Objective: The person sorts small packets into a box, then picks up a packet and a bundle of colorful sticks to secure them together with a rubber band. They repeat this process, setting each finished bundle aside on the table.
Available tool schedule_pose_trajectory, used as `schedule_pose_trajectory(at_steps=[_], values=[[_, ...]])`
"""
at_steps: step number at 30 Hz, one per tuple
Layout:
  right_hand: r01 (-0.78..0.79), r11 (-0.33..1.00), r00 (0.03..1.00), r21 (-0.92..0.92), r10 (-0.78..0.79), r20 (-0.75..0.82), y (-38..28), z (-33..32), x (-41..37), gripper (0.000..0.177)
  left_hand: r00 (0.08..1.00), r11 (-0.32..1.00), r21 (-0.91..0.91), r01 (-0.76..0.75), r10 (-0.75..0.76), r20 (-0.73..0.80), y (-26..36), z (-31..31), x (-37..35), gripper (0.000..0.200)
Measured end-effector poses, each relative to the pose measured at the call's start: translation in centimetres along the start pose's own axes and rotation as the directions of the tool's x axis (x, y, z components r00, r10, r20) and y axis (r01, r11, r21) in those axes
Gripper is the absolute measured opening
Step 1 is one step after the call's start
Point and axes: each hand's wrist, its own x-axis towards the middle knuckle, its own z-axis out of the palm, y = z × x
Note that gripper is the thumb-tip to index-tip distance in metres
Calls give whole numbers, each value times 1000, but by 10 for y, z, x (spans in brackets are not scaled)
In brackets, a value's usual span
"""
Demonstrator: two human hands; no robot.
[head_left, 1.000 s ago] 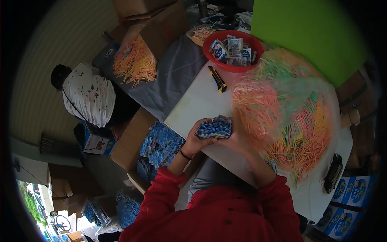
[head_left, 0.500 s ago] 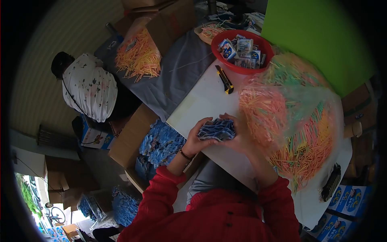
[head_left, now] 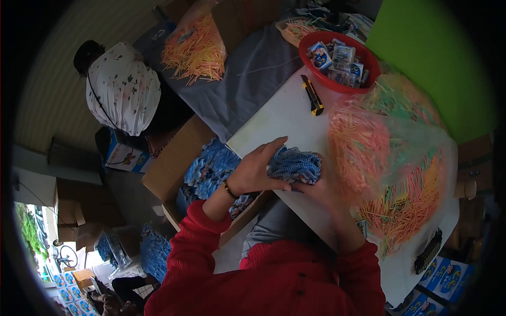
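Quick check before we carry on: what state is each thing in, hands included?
Blue bundle: layered, held between both hands
Left hand: curved around one side
Right hand: curved around the other side
Cardboard box: open, holding blue strips
Red bowl: open, holding small packs
Knife: lying on the table, blade position unclear
Plastic bag: on the table, holding coloured sticks
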Motion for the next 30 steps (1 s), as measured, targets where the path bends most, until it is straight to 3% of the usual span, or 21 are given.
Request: schedule_pose_trajectory(at_steps=[1,3,5,7,8,10,11,13,17,19,20,21,23,25,27,28,30], values=[[-1,1000,1000,-11,1,-15,-1,1,1,87,995,981,165,-100,102,-9,10,-3,2,99],[8,1000,1000,0,-8,14,5,6,-2,86,990,971,194,-138,133,40,17,11,12,101],[-99,985,995,142,102,-14,22,8,-8,81,996,931,354,-90,95,3,11,41,15,96],[33,999,998,12,-33,-47,35,16,-11,73,987,944,330,-9,61,-148,7,56,14,81],[41,998,999,43,-41,-6,37,22,-15,73,984,938,345,38,24,-175,5,61,11,81],[9,959,990,285,32,-140,34,26,-22,69,957,931,337,-138,213,-198,4,68,3,64],[2,955,993,296,34,-115,31,25,-23,69,958,934,340,-111,191,-212,3,69,-3,64],[11,985,999,172,-5,-35,24,22,-26,71,947,883,416,-216,293,-130,4,71,-15,48],[-17,995,1000,94,15,21,-16,43,-46,81,913,926,317,-204,297,-280,3,56,-62,43],[290,957,943,-8,-284,173,-57,43,-40,98,879,988,114,-101,142,-456,-6,42,-99,40],[284,959,944,-1,-280,173,-63,42,-42,98,854,994,106,34,26,-520,-8,31,-120,40],[320,946,933,55,-325,157,-67,42,-44,103,809,982,90,167,-85,-582,-9,18,-143,40],[361,925,917,119,-375,137,-68,39,-47,108,670,850,-111,516,-480,-566,-18,-8,-195,38],[310,941,933,134,-329,147,-61,28,-55,107,343,601,-482,638,-782,-521,-33,-16,-239,43],[276,943,940,186,-305,151,-60,21,-61,105,158,462,-352,814,-760,-631,-83,-10,-290,53],[242,941,946,235,-282,159,-60,19,-63,103,157,461,-353,814,-760,-631,-93,-10,-296,53],[224,945,944,238,-271,189,-61,18,-70,99,74,340,-268,902,-731,-679,-108,-12,-303,57]])
